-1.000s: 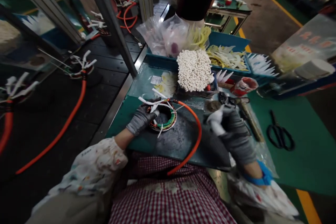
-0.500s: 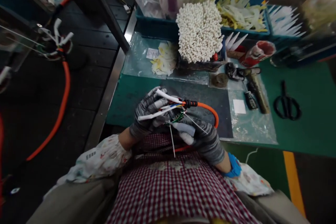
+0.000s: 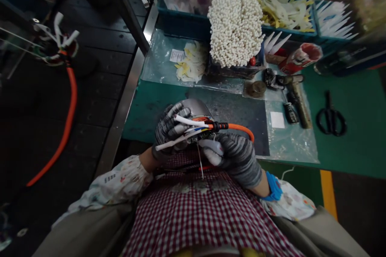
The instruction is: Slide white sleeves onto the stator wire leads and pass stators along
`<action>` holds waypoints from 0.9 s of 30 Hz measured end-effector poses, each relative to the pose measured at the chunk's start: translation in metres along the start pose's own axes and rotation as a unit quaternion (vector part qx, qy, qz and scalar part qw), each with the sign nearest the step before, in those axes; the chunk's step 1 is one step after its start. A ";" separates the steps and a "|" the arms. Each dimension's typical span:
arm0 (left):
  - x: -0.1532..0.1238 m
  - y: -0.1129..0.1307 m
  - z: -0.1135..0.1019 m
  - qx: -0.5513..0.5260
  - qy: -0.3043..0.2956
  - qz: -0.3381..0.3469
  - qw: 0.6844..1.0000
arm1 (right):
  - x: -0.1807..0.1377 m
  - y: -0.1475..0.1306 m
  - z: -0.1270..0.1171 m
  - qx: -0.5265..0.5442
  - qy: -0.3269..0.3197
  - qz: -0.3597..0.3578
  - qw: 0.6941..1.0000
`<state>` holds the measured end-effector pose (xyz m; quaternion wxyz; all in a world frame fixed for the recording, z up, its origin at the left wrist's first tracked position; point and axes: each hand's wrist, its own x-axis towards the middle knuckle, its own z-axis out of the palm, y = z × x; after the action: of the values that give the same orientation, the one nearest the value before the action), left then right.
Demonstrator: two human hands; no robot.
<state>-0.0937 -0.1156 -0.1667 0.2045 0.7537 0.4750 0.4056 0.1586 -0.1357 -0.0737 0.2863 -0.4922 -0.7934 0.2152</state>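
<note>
Both my hands wear grey gloves and hold a wound coil assembly [image 3: 197, 122] close to my body, above the table's front edge. My left hand [image 3: 169, 128] is closed round its left side, where white sleeved leads [image 3: 183, 120] stick out. My right hand [image 3: 235, 156] grips the right side from below, fingers curled, a white fingertip near the wires. An orange cable [image 3: 241, 128] leaves the assembly to the right and loops back under my right hand. A thin white tie [image 3: 200, 162] hangs down from it.
On the green table [image 3: 346, 148] lie black scissors [image 3: 331, 118], a dark mat [image 3: 238, 116], small tools [image 3: 294, 96] and plastic sheets. A bundle of white sleeves [image 3: 235, 28] stands behind, with blue bins [image 3: 187, 28] of yellow and white slips. A conveyor [image 3: 90, 72] on the left carries another coil with an orange cable [image 3: 68, 100].
The assembly was lifted off the mat into both hands and drawn toward my body. My view dropped lower and closer. In the last half second the hands shifted only slightly.
</note>
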 end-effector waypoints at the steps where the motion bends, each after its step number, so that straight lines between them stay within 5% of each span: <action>1: 0.001 0.001 -0.001 0.002 -0.007 -0.005 1.000 | -0.001 0.000 -0.001 -0.002 0.000 0.001 1.000; 11: 0.050 0.043 -0.011 0.088 -0.048 0.128 0.987 | -0.014 0.024 -0.025 0.036 -0.005 0.084 0.996; 19: 0.100 0.070 -0.007 0.134 -0.170 0.087 0.972 | -0.005 0.031 -0.034 -0.022 0.034 0.027 0.999; 27: 0.126 0.081 0.001 0.146 -0.190 0.093 0.966 | 0.002 0.040 -0.040 -0.104 0.075 0.018 0.992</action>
<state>-0.0208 -0.0422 -0.0586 0.1405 0.8796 0.4089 0.1983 0.2110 -0.1143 -0.0679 0.2883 -0.5480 -0.7790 0.0986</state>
